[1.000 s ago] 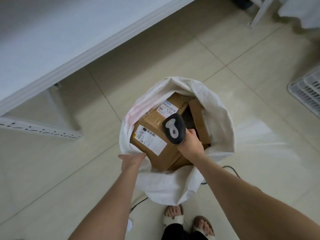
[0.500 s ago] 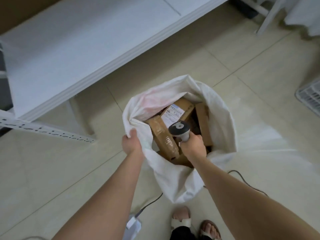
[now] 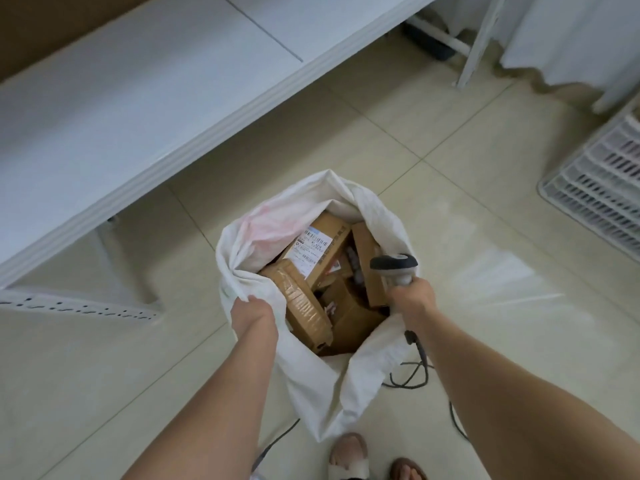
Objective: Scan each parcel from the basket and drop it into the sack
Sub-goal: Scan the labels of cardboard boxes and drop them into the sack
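While left hand [image 3: 254, 315] grips sack [image 3: 311, 382], scanner [image 3: 394, 266] alongside

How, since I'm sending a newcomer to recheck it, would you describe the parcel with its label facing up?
Find the white sack open on the tiled floor beside the white shelf. Among the brown parcels inside, the labelled parcel lies toward the far rim. It alone shows a large white barcode label on top; the taped parcel beside it shows only brown tape.

The sack [image 3: 311, 386] gapes open before me, but parcels [image 3: 304, 306] crowd it near the rim; bare floor [image 3: 467, 237] lies free on my right
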